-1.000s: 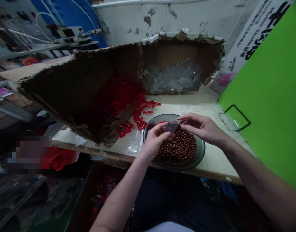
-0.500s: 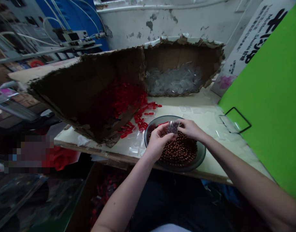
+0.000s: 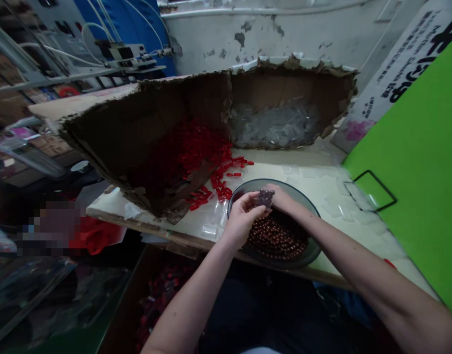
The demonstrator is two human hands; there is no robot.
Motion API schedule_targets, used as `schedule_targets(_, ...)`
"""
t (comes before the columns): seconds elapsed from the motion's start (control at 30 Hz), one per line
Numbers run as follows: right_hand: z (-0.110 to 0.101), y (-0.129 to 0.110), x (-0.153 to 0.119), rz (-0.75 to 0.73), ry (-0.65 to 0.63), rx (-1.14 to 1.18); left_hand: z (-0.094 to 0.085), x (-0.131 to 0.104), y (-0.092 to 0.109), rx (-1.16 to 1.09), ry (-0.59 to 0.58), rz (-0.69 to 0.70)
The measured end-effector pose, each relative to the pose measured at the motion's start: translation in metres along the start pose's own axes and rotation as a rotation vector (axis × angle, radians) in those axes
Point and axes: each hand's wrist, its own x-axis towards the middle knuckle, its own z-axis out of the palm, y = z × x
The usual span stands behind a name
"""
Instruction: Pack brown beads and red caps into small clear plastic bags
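Between the thumb and fingers of my left hand (image 3: 240, 216) is a small clear plastic container (image 3: 265, 197) with dark beads showing through it. It is held above a round grey bowl (image 3: 313, 241). Brown glossy beads (image 3: 277, 238) fill the bowl's lower part. My right hand (image 3: 281, 199) is just behind and to the right of the container, over the beads at the bowl's far side. Its fingertips are hidden behind the container and my left hand, so what they hold cannot be made out.
A torn cardboard box (image 3: 108, 137) on the table holds small red plastic pieces (image 3: 196, 147), some spilling out, and clear plastic pieces (image 3: 273, 125). Flat clear pieces (image 3: 340, 211) lie at right beside a green panel (image 3: 425, 162). Below left stands a bin of dark red pieces (image 3: 165, 290).
My right hand has moved from the container's top edge to behind it, lower over the beads. My left hand keeps the container, now tilted differently. The view has shifted slightly left.
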Motion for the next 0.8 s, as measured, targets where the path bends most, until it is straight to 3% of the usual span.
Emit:
schedule_targets(0.23,-0.019,0.015,-0.034,0.068,0.061,0.227,-0.024,-0.002,-0.005,-0.021,0.053,0.065)
schedule_targets(0.33,-0.024,0.016,-0.052,0.102,0.067,0.484,-0.027,-0.003,-0.006,-0.020,0.069,0.051)
schedule_targets(0.5,-0.037,0.001,-0.082,0.274,0.072,1.260,-0.018,-0.005,-0.010,0.041,0.004,0.006)
schedule_targets(0.8,-0.054,-0.022,-0.106,0.323,0.142,1.468,0.006,-0.011,-0.022,0.060,-0.062,-0.053)
